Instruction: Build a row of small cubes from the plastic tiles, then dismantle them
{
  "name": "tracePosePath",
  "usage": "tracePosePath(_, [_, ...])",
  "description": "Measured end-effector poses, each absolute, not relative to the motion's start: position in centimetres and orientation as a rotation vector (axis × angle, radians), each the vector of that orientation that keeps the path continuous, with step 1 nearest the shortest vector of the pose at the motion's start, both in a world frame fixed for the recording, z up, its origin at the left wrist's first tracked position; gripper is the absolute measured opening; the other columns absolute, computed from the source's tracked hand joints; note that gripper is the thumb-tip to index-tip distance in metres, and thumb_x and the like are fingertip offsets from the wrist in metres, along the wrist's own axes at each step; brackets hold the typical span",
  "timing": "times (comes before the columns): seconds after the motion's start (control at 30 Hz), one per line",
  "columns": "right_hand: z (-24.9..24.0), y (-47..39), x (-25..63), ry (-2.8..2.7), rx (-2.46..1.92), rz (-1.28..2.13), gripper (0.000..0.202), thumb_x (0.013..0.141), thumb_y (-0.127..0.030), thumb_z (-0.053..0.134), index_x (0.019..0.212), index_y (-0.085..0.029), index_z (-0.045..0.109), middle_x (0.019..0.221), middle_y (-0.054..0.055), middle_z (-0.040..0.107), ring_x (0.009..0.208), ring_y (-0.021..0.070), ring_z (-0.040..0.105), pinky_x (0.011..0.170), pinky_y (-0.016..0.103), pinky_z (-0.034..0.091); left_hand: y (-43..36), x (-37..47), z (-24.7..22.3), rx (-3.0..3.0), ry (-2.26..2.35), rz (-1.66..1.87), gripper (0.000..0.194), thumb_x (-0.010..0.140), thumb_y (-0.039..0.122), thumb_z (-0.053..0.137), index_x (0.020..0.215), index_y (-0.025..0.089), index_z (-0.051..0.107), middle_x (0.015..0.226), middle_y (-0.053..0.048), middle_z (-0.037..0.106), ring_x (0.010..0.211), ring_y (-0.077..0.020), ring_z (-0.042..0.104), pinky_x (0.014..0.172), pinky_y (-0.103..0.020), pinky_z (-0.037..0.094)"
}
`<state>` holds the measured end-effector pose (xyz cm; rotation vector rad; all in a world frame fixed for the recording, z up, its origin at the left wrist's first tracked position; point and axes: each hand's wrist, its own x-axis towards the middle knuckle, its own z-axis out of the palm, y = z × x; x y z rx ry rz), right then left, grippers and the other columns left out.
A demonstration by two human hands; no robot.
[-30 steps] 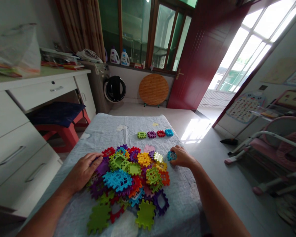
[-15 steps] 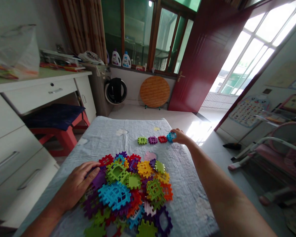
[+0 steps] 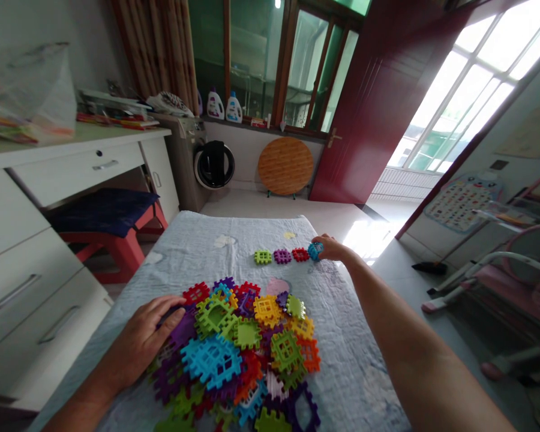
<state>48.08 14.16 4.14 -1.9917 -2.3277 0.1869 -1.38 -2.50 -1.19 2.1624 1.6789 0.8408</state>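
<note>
My right hand point(image 3: 330, 247) pinches a blue piece point(image 3: 315, 251) at the right end of a short row on the cloth. Left of it in that row lie a red piece point(image 3: 300, 255), a purple piece point(image 3: 282, 256) and a green piece point(image 3: 263, 257). Nearer to me is a pile of colourful plastic pieces point(image 3: 246, 333), several of them overlapping. My left hand point(image 3: 148, 333) rests at the pile's left edge, fingers apart, its fingertips by a red piece point(image 3: 196, 293) and over purple ones.
A pale blue cloth point(image 3: 198, 240) covers the table. On the left are a white desk point(image 3: 72, 171) and a red stool with a dark top point(image 3: 110, 210). Beyond stand a washing machine point(image 3: 184, 156), a round wooden board point(image 3: 285, 166) and a red door point(image 3: 364, 108); a pink chair point(image 3: 508, 270) is at right.
The whole view has shifted slightly to the right in the picture. Both hands keep nearly the same places, the right one still at the blue piece.
</note>
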Motion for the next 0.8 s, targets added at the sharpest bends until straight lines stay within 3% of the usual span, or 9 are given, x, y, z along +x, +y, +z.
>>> tracePosePath(0.27, [5.2,12.8,47.5,-2.293,-1.922,0.17,0.073,0.061,-0.013,0.067,0.132,-0.021,0.052,0.12,0.011,0.053,0.106,0.0263,0.052,0.097,0.038,0.037,-2.8,-1.0,-0.9,2.204,1.692,0.851,0.045,0.088,0.059,0.043,0.107,0.024,0.064,0.115,-0.005,0.065,0.112,-0.0244,0.057,0.101,-0.04,0.044])
tracePosePath(0.47, [5.5,6.6,43.4,-2.327,-1.552,0.282,0.06,0.069,-0.019,0.062,0.128,-0.02,0.053,0.124,0.011,0.051,0.114,0.0256,0.05,0.102,0.039,0.038,-3.3,-0.2,0.2,2.24,1.716,0.833,0.048,0.089,0.057,0.041,0.108,0.019,0.064,0.114,-0.009,0.066,0.111,-0.0256,0.057,0.1,-0.043,0.043])
tracePosePath(0.63, [4.6,0.6,39.5,-2.384,-1.363,0.48,0.047,0.071,-0.02,0.063,0.118,-0.021,0.059,0.118,0.01,0.057,0.108,0.0238,0.055,0.096,0.039,0.044,-3.7,0.2,0.6,2.235,1.673,0.813,0.043,0.091,0.052,0.042,0.109,0.019,0.063,0.115,-0.008,0.064,0.111,-0.024,0.056,0.1,-0.042,0.043])
tracePosePath(0.8, [3.4,-0.9,38.0,-2.14,-1.447,0.407,0.032,0.076,-0.022,0.054,0.106,-0.018,0.063,0.099,0.008,0.065,0.083,0.0181,0.061,0.077,0.032,0.048,-3.8,0.6,0.7,2.246,1.69,0.916,0.039,0.09,0.049,0.044,0.105,0.019,0.064,0.112,-0.008,0.065,0.109,-0.0237,0.057,0.098,-0.041,0.044])
